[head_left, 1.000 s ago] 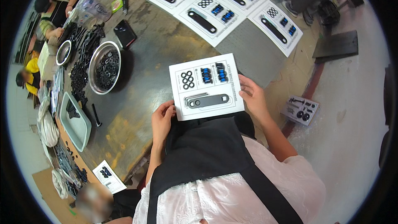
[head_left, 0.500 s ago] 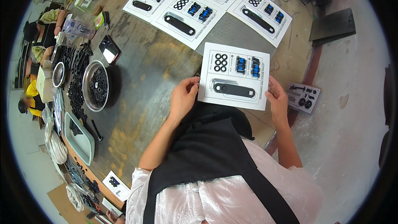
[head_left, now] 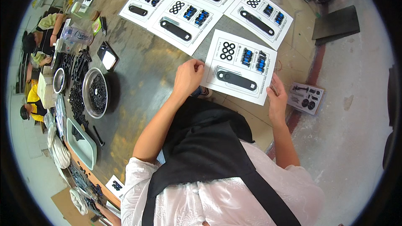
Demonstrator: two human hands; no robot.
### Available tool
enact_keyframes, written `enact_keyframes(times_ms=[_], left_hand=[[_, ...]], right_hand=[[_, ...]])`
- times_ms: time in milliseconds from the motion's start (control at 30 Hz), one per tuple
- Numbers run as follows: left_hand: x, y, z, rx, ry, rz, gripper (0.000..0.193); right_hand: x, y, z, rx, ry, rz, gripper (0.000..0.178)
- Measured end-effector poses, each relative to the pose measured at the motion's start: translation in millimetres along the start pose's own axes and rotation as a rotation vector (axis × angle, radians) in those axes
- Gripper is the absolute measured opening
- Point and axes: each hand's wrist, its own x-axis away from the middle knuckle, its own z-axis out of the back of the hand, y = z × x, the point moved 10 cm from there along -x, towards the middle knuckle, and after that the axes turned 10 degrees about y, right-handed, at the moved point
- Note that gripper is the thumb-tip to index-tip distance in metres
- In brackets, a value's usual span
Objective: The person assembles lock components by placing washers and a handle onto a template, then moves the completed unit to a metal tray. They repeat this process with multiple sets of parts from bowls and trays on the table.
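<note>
My hands hold a white hardware card point(head_left: 235, 63) tilted over the table's right edge. On it are black rings, two groups of black-and-blue bolts, thin metal hex keys and a flat black wrench. At the card's left edge my left hand point(head_left: 189, 76) is closed, its fingertips partly hidden. My right hand point(head_left: 277, 97) pinches the lower right edge between thumb and fingers. Just beyond, several matching cards lie on the table, among them a nearer one point(head_left: 157, 28) and one at the right point(head_left: 268, 42), which the held card's far edge nearly meets or overlaps.
Left on the table point(head_left: 140, 96) stand a steel bowl point(head_left: 85, 84) of small black parts, a smaller bowl point(head_left: 55, 79), a pale green tray point(head_left: 86, 147), a phone point(head_left: 107, 55) and a long black bolt point(head_left: 98, 136). Black panels point(head_left: 336, 25) lie on the floor at right. Other people work at far left.
The held card has moved away from my body and turned clockwise. My left hand has moved farther forward with it, while my right hand has shifted slightly left.
</note>
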Motion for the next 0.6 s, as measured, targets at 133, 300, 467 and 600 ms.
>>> enact_keyframes(times_ms=[133,300,467,600], left_hand=[[19.6,4.7,9.1,0.065,0.103,-0.091,0.028],[55.0,-18.5,15.4,0.067,0.032,0.08,0.035],[53.5,-29.1,2.4,0.336,-0.008,0.124,0.038],[40.0,-32.6,-1.0,0.441,-0.015,0.134,0.041]], right_hand=[[6.3,6.7,-3.4,-0.067,-0.01,-0.035,0.056],[14.7,21.2,-3.2,-0.093,0.041,-0.093,0.058],[20.3,27.2,-4.7,-0.085,0.086,-0.11,0.059],[23.6,31.9,-11.5,-0.127,0.069,-0.108,0.06]])
